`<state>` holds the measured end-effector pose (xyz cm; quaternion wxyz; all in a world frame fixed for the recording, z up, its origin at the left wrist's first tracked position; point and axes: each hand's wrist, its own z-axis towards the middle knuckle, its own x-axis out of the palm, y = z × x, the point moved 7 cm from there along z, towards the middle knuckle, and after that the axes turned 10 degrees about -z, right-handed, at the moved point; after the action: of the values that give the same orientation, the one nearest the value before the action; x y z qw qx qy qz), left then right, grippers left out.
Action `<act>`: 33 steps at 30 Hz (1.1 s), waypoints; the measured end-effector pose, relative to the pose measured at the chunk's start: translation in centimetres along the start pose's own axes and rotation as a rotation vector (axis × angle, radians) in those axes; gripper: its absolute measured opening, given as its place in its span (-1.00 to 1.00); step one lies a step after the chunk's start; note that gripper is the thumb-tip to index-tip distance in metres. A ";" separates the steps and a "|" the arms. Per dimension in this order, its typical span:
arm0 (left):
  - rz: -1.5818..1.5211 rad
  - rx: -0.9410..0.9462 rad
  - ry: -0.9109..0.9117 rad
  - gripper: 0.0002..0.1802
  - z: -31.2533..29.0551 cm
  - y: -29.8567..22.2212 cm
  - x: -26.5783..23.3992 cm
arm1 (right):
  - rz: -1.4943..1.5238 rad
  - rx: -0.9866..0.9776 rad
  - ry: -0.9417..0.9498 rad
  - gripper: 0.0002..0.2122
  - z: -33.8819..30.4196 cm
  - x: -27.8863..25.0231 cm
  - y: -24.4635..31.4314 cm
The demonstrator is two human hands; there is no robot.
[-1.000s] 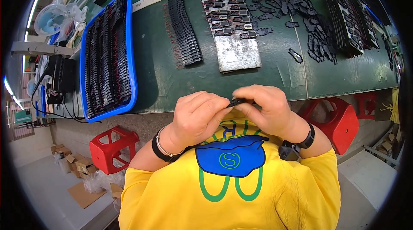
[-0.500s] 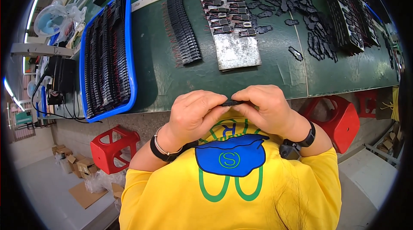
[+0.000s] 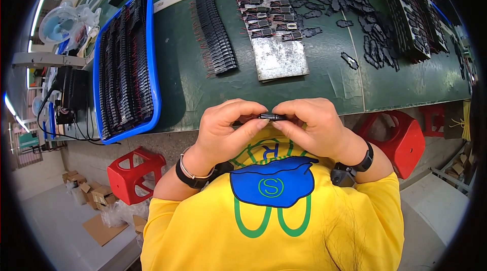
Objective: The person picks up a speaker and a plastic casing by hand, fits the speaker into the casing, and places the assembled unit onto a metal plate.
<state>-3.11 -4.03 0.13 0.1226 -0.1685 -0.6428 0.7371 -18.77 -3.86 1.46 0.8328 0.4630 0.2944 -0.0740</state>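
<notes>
Between my two hands is a small black plastic part (image 3: 273,116), held level in front of my chest near the table's front edge. My left hand (image 3: 228,126) pinches its left end with thumb and fingers, and my right hand (image 3: 312,124) pinches the right end. Fingers cover most of the part, so its full shape is hidden. Beyond my hands lies a metal plate (image 3: 280,61), its far portion bearing rows of small black speaker-like modules (image 3: 261,23) with red wires. Left of the plate, a long row of black wired pieces (image 3: 215,35) lies packed side by side.
A blue tray (image 3: 158,88) full of black wired pieces stands at the left. Loose black plastic frames (image 3: 378,42) are heaped at the far right, beside stacked loaded plates (image 3: 406,22). Red stools (image 3: 134,175) flank me below the green table (image 3: 203,103). A fan (image 3: 57,25) is at far left.
Both hands stay pinched on the black part. It has risen slightly and turned, showing a different edge, and my left fingers have shifted a little.
</notes>
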 end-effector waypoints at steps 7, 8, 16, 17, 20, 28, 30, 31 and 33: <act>-0.278 0.012 0.094 -0.74 0.5 -0.1 0.2 | 0.317 0.213 0.189 -0.78 -0.1 0.1 -0.8; -0.271 0.027 0.143 -0.74 0.6 -0.3 0.4 | 0.415 0.303 0.255 -0.77 -0.4 0.5 -1.1; -0.216 0.034 0.041 -0.73 0.6 0.1 0.8 | -0.016 -0.065 -0.028 -0.75 0.5 -1.3 0.8; -0.217 0.033 0.042 -0.73 0.5 0.1 0.9 | -0.062 -0.107 -0.042 -0.75 0.4 -1.3 1.0; -0.373 -0.118 -0.001 -0.73 0.3 1.0 0.9 | -0.047 -0.055 -0.029 -0.76 0.3 -1.2 0.7; -0.581 -0.266 -0.024 -0.72 0.2 1.9 1.2 | 0.010 0.036 0.011 -0.80 0.2 -0.9 0.3; -0.603 -0.271 -0.034 -0.73 0.3 2.0 1.2 | 0.017 0.039 0.013 -0.80 0.2 -0.9 0.2; -0.624 -0.277 -0.043 -0.74 0.3 2.0 1.2 | 0.010 0.041 0.006 -0.80 0.2 -0.9 0.2; -0.646 -0.280 -0.055 -0.75 0.4 2.1 1.3 | -0.004 0.047 -0.008 -0.79 0.2 -0.9 0.2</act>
<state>-4.36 -4.20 -1.99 0.3080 0.0483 -0.7609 0.5691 -19.32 -4.04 2.13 0.8228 0.4815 0.2900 -0.0844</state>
